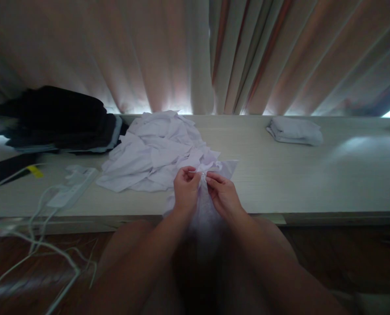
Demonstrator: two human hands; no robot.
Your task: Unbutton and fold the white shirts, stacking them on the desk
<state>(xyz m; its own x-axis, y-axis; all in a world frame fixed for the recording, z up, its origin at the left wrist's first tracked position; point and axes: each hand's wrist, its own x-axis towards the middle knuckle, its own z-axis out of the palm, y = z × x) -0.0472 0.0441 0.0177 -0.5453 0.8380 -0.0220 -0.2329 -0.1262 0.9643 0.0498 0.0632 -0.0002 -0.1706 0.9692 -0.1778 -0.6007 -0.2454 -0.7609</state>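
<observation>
Head view: both hands, left (pixel 186 188) and right (pixel 223 192), are nearly together, each pinching the white garment (pixel 205 205) at the near edge of the pale bench (pixel 313 179); its long axis runs near to far, the lower part hanging toward the person's lap, the far part meeting the crumpled white pile (pixel 158 151)

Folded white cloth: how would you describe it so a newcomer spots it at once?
Below the curtains runs a pale bench. Near its far edge, well right of the rumpled white heap, lies the folded cloth. It is a small, compact bundle on its own, unlike the spread-out heap, and pale, unlike the black pile at far left.
</observation>
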